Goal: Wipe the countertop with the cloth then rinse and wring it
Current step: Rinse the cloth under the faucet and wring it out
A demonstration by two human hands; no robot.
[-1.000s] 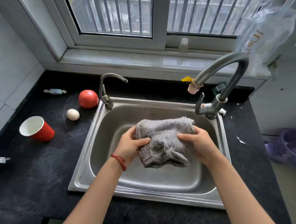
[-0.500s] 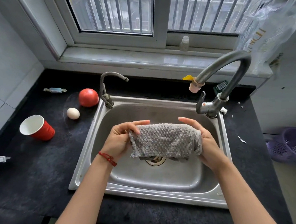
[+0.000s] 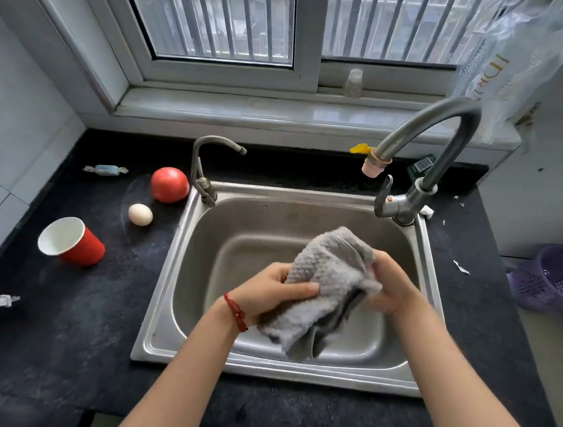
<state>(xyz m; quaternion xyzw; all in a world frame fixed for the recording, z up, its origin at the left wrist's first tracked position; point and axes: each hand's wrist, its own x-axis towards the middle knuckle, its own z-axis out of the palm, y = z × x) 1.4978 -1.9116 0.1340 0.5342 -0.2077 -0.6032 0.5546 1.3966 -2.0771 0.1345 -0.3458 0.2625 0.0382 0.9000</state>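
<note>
We hold the grey cloth [image 3: 328, 284] bunched above the basin of the steel sink [image 3: 188, 256]. Our left hand [image 3: 270, 295] clenches its left side, our right hand [image 3: 391, 283] grips its right edge, and a loose end droops toward the sink's near rim.

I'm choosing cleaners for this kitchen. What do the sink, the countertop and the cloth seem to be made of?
Sink: likely stainless steel, brushed, with dull grey reflections. Countertop: dark, mottled and matte, probably stone or a stone-look surface; I cannot tell which. Cloth: grey, soft textile with a nubby waffle-like pile, possibly microfibre, bunched in the left hand and right hand.
</note>
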